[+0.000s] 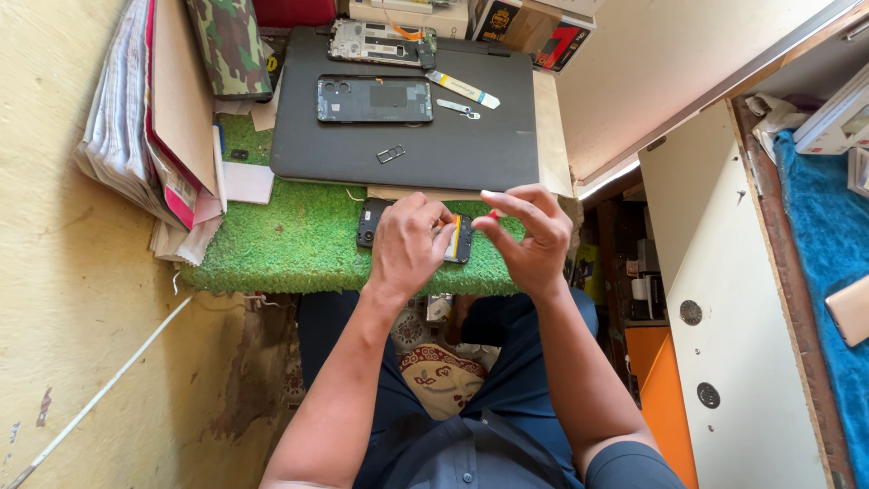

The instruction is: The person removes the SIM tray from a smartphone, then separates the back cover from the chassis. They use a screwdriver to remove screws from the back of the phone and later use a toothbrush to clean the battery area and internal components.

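My left hand (407,246) presses down on a dark opened phone body (369,224) lying on the green turf mat (290,240); a yellow strip shows at the phone's right end. Beside it, my right hand (529,234) hovers with thumb and forefinger pinched together; whatever sits between them is too small to make out. Further back, a grey closed laptop (453,149) carries a black phone back cover (374,99), a phone frame with its circuit board (380,43), a flat pry tool (463,89), a small metal pin tool (459,109) and a SIM tray (390,154).
A stack of papers and folders (149,136) leans at the left, by a camouflage pouch (231,45). Boxes (534,27) stand behind the laptop. A white cabinet door (724,299) and a shelf with blue cloth (828,235) are at the right. My knees are under the desk.
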A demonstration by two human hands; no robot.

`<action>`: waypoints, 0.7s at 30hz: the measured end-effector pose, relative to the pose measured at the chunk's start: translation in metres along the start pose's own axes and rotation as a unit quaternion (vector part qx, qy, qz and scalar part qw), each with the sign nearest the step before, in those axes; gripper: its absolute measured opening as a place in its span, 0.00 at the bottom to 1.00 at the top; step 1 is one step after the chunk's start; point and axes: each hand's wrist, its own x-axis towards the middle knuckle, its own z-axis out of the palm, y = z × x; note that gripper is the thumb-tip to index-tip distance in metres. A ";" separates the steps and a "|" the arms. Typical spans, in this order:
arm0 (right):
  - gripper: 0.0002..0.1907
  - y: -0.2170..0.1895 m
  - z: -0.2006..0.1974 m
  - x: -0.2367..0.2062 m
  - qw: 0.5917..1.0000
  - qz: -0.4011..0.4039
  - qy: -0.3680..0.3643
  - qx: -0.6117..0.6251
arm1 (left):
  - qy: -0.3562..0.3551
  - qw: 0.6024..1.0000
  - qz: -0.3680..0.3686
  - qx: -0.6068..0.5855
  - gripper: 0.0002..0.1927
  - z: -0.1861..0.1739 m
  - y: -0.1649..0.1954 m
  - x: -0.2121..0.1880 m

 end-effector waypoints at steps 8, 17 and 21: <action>0.18 -0.002 -0.014 0.002 0.985 0.045 -0.070 0.150 | 0.001 1.000 -0.003 0.001 0.05 0.000 0.000 0.000; 0.17 -0.002 -0.007 0.000 0.990 0.067 0.006 0.121 | 0.006 1.000 0.003 0.001 0.05 0.000 0.000 0.000; 0.17 -0.001 -0.010 -0.002 0.991 0.054 0.002 0.119 | -0.002 1.000 0.002 -0.002 0.06 0.000 -0.002 0.001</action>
